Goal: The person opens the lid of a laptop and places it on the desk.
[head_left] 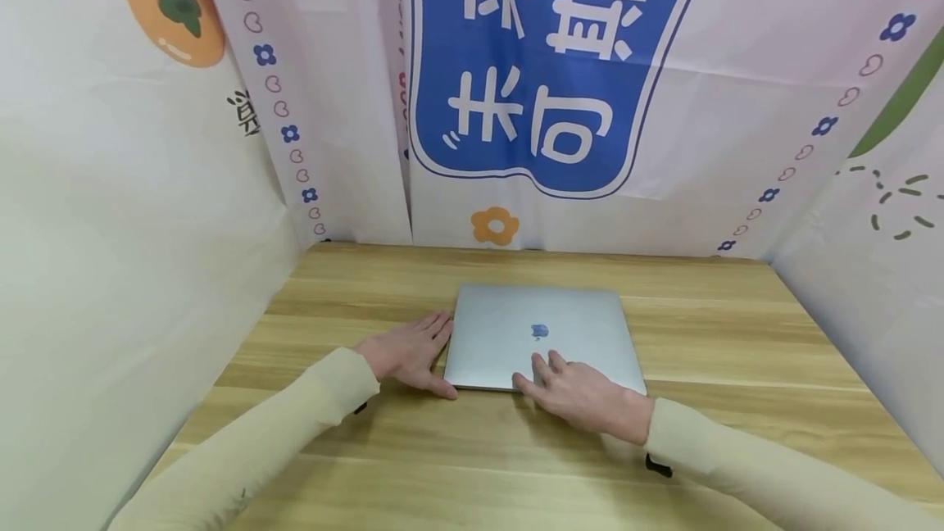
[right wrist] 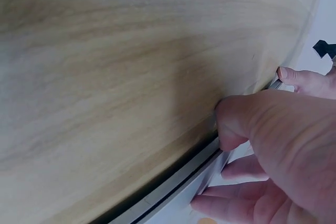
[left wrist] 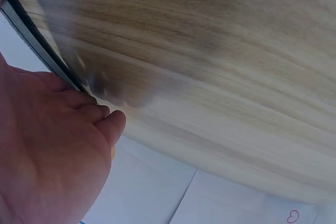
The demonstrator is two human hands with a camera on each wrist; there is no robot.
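Note:
A closed silver laptop (head_left: 494,326) lies flat on the wooden table, its lid with a dark apple logo facing up. My left hand (head_left: 410,351) rests at the laptop's left side, its fingers extended along that edge and the thumb near the front left corner. In the left wrist view, the fingers of that hand (left wrist: 58,124) touch the laptop's thin side (left wrist: 39,45). Over the front edge, my right hand (head_left: 578,394) has its thumb at the seam and its bent fingers on the lid. The right wrist view shows this thumb (right wrist: 231,121) against the edge.
The wood-grain table (head_left: 472,457) extends around the laptop. White printed sheets enclose it at the left, right and back, and the back sheet (head_left: 354,105) meets the table's far edge. A dark strap (head_left: 659,466) shows beneath the right sleeve.

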